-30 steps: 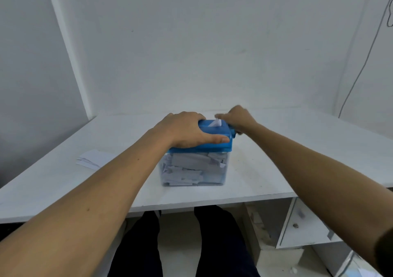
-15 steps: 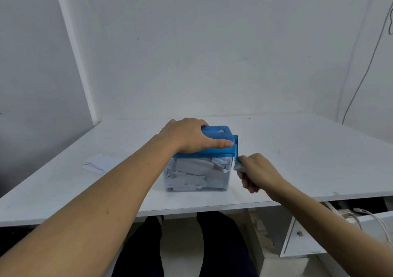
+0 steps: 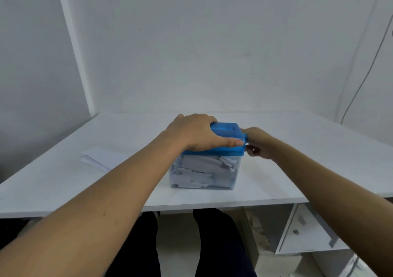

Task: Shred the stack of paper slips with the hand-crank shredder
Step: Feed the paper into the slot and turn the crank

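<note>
On the shredder, the lid and crank are plain bright blue. The bin is clear with a faint blue tint, showing white and pale grey shreds. The table under the shredder is plain white. Left of it, the slips are white. Behind it, the wall is pale grey-white, with a thin grey cable.

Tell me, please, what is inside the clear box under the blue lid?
White paper strips fill the clear box almost up to the blue lid. The left hand holds that lid; the cutters beneath it cannot be seen.
</note>
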Demonstrator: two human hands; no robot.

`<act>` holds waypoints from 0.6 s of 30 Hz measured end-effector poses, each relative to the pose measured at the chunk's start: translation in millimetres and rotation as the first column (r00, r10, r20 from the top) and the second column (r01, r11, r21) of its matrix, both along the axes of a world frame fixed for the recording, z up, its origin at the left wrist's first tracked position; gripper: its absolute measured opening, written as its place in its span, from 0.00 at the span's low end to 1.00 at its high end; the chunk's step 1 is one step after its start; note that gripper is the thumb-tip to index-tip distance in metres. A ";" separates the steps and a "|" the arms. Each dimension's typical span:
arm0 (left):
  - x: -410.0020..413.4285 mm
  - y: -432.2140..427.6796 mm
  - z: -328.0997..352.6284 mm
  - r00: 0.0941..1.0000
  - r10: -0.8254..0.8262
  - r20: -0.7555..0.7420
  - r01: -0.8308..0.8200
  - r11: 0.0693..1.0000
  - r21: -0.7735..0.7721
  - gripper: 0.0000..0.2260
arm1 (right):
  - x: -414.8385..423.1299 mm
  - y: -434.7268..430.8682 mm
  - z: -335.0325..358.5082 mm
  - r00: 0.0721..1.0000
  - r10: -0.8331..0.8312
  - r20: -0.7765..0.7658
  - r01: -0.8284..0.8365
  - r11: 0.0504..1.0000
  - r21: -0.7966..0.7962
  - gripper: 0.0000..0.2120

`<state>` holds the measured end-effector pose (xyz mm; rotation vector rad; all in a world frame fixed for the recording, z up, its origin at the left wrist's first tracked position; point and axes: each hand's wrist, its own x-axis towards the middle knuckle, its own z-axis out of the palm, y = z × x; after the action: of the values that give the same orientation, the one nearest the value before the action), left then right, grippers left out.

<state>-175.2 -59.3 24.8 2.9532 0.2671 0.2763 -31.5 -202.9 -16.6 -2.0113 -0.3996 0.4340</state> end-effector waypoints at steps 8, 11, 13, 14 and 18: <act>1.0 0.0 2.3 0.999 0.023 -0.044 -0.024 1.000 -0.014 0.42 | 6.1 2.3 15.1 0.991 -0.018 0.131 0.026 0.998 -0.062 0.14; 4.0 1.6 10.2 0.994 0.006 -0.113 -0.010 0.999 -0.040 0.44 | 8.5 10.4 39.5 0.983 -0.020 0.184 0.027 0.999 -0.034 0.13; 6.7 5.5 20.6 0.983 -0.053 -0.177 0.021 0.984 -0.177 0.45 | 6.8 17.9 55.5 0.972 0.027 0.235 -0.019 0.999 -0.037 0.11; 8.4 8.7 26.3 0.978 -0.085 -0.190 0.034 0.966 -0.258 0.46 | 4.2 21.9 63.1 0.965 0.057 0.257 -0.048 0.998 -0.043 0.11; 7.6 22.2 41.8 0.985 -0.102 -0.141 0.051 0.944 -0.327 0.44 | -11.0 39.2 85.4 0.927 0.186 0.326 -0.153 0.980 -0.125 0.10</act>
<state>-167.5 -37.1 66.6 2.6533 0.1940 -0.0112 -42.5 -163.7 68.8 -2.1589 -0.7828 0.2158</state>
